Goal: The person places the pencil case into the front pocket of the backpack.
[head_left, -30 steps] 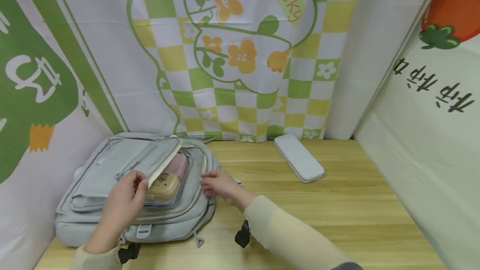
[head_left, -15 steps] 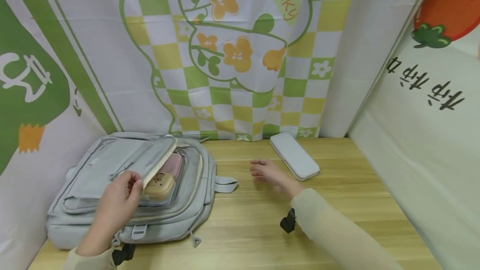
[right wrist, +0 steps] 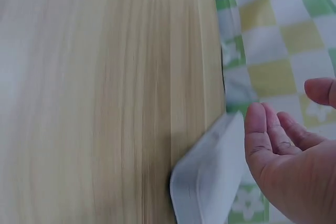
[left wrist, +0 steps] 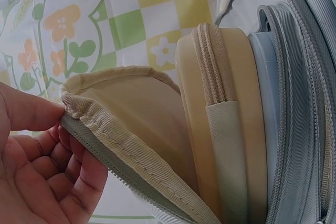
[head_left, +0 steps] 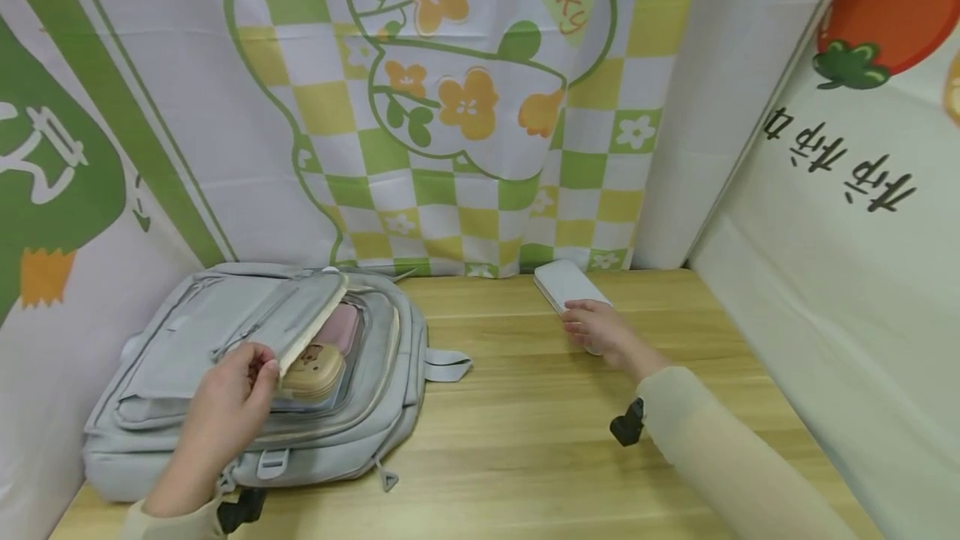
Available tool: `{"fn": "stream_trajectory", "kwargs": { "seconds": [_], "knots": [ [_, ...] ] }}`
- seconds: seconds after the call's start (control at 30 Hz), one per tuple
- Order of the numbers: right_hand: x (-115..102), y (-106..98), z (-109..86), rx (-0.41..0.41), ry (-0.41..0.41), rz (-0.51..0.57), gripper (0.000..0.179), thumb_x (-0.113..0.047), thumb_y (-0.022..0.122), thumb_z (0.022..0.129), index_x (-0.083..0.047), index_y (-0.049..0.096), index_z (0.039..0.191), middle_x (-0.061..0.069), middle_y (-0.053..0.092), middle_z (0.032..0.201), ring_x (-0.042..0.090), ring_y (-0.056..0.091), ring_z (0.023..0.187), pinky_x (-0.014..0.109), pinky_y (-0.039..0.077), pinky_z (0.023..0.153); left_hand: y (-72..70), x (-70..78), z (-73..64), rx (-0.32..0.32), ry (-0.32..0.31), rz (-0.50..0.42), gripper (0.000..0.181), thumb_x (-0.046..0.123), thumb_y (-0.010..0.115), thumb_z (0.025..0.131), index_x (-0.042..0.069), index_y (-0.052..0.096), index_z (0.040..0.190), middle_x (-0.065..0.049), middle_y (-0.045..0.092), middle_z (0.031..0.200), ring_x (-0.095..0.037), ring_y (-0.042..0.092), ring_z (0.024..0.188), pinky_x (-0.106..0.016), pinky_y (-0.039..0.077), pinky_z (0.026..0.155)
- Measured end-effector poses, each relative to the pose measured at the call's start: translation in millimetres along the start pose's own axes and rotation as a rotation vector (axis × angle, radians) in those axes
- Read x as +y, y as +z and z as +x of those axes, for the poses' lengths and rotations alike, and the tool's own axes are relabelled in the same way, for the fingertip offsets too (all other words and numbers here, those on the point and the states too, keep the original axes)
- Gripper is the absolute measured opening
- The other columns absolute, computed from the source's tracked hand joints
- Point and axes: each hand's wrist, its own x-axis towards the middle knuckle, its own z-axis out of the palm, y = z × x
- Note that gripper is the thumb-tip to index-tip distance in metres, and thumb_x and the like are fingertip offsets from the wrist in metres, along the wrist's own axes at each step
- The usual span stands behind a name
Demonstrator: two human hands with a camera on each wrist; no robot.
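Note:
A grey backpack (head_left: 165,357) lies on its back at the left with its front pocket unzipped. My left hand (head_left: 225,402) pinches the edge of the pocket flap (left wrist: 131,142) between thumb and fingers and holds it lifted. Inside the pocket sit a tan zippered case (head_left: 313,373) with a bear face and a pink item (head_left: 340,327). My right hand (head_left: 606,333) hovers over the near end of a white oblong case (head_left: 567,282), hiding part of it. In the right wrist view its fingers are extended and the white case (right wrist: 215,177) lies beneath them.
The wooden table (head_left: 510,423) runs up to a checked cloth (head_left: 450,190) at the back, with printed cloth walls at both sides. A strap loop (head_left: 447,365) juts from the backpack's right side, and a zipper pull (head_left: 387,477) hangs at its front.
My right hand has moved rightward from beside the backpack to above the white case. The left hand keeps holding the flap up. The head view has shifted slightly to the right.

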Motion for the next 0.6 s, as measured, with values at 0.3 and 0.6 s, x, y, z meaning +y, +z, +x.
{"fn": "stream_trajectory", "kwargs": {
  "seconds": [0.3, 0.6],
  "knots": [
    [12, -46, -3.8, 0.095, -0.003, -0.096, 0.059, -0.011, 0.048, 0.108, 0.016, 0.023, 0.154, 0.038, 0.028, 0.156, 0.051, 0.034, 0.142, 0.053, 0.035, 0.115, -0.4, -1.6, 1.0, 0.002, 0.007, 0.003, 0.005, 0.001, 0.062, 0.099, -0.003, 0.06, 0.098, -0.006, 0.058, 0.082, -0.018, 0.051, 0.07, -0.033, 0.042, 0.057],
    [25, -68, -2.5, 0.184, 0.058, -0.198, 0.068, -0.018, 0.054, 0.105, 0.012, 0.02, 0.156, 0.04, 0.029, 0.155, 0.053, 0.031, 0.143, 0.06, 0.028, 0.117, 0.4, -2.9, -0.5, -0.007, -0.01, -0.011, 0.003, 0.0, 0.062, 0.098, -0.002, 0.061, 0.097, -0.005, 0.058, 0.081, -0.017, 0.051, 0.07, -0.032, 0.043, 0.058]
  ]
}}
